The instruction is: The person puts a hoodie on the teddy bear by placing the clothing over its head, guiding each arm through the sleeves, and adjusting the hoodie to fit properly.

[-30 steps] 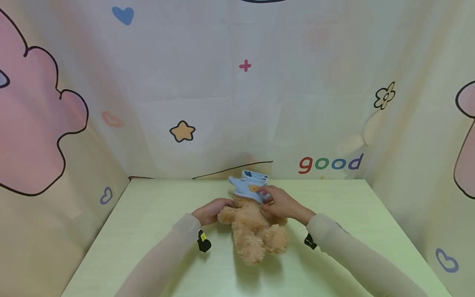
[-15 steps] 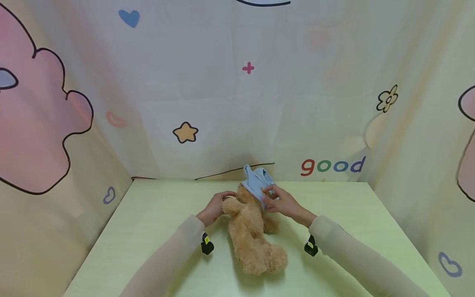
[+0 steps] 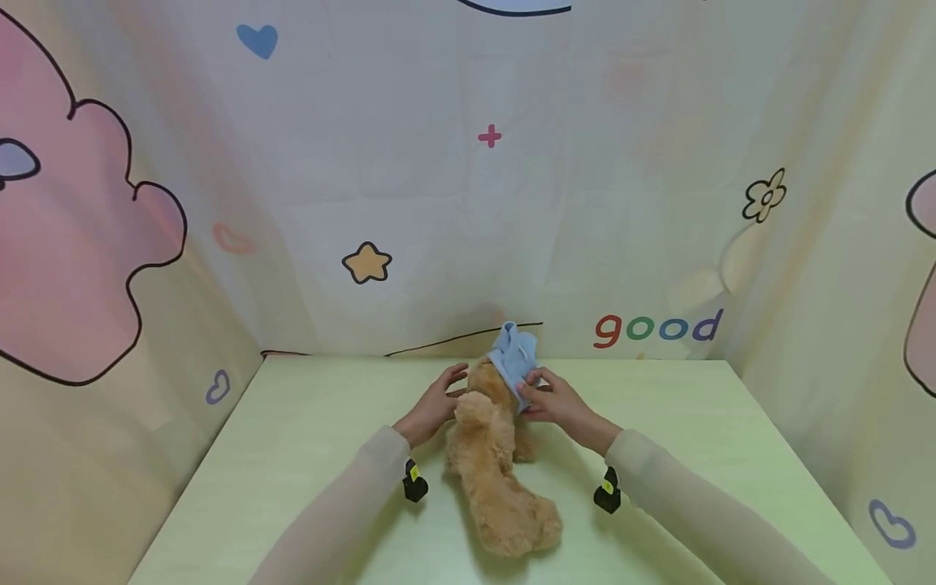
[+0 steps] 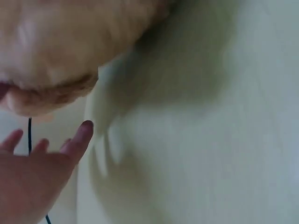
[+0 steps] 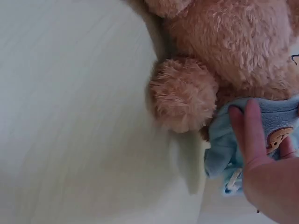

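Observation:
A light-brown teddy bear [image 3: 483, 479] lies on the table, turned onto its side, its legs toward the near edge. A small light-blue garment [image 3: 513, 357] with a bear patch [image 5: 279, 137] covers part of its head. My right hand [image 3: 563, 408] holds the garment's edge, fingers bent over the cloth in the right wrist view. My left hand [image 3: 431, 408] is beside the bear's head and raised arm. In the left wrist view its fingers [image 4: 77, 142] are spread, with a gap to the fur above them. The bear's face is hidden.
The pale green table [image 3: 292, 455] ends at a printed cloth backdrop [image 3: 439, 162] behind the bear. Cloth walls stand at both sides. A small black device [image 3: 415, 481] hangs at the left wrist and another black device [image 3: 608, 490] at the right wrist.
The bear has rolled from its back onto its side, its legs shifting nearer. The garment has turned and moved slightly right with the bear's head. My left hand has come off the bear's arm.

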`<state>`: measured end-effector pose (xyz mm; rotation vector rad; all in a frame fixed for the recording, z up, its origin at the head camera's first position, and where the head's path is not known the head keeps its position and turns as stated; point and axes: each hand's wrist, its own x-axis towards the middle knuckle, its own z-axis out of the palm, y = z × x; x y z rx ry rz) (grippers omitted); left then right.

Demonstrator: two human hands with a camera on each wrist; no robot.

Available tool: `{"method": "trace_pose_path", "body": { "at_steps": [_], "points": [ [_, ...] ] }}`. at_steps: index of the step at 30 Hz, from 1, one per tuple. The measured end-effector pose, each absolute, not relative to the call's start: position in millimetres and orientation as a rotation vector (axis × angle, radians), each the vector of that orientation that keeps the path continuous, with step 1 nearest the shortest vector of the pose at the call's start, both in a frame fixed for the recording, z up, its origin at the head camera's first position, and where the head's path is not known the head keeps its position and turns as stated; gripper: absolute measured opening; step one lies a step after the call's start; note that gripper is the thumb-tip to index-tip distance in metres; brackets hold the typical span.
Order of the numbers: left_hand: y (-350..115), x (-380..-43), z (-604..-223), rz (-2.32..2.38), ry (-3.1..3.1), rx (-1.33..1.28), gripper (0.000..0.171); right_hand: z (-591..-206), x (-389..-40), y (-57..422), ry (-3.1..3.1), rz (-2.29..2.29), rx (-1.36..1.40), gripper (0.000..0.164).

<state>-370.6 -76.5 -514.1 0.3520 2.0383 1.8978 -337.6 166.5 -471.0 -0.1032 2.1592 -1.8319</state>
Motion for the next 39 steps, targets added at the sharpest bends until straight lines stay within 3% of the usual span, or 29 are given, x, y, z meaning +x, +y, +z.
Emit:
{"method": "trace_pose_path", "body": {
  "at_steps": [4,23,32,35,39],
  "points": [
    [-78,-372,-506,1.853,1.897,0.434,0.068,-478,-338,165,1.971,-1.938,-0.065,0.02],
    [-77,-371,-495,1.795,1.949,0.411,0.07,-484,-333,169,1.983,-1.837,-0.259,0.022],
    [-77,-370,-495,1.758,1.969,0.446,0.066,-472,-335,175,2.672,-1.36,-0.357,0.019],
    [-77,-369,-494,1.76,1.963,0.469,0.065,-456,-333,174,2.888,-1.246,-0.492,0.01],
    [-74,-371,-494,1.77,1.96,0.493,0.063,-436,-331,172,3.0,-1.302,-0.66,0.009]
  ]
}}
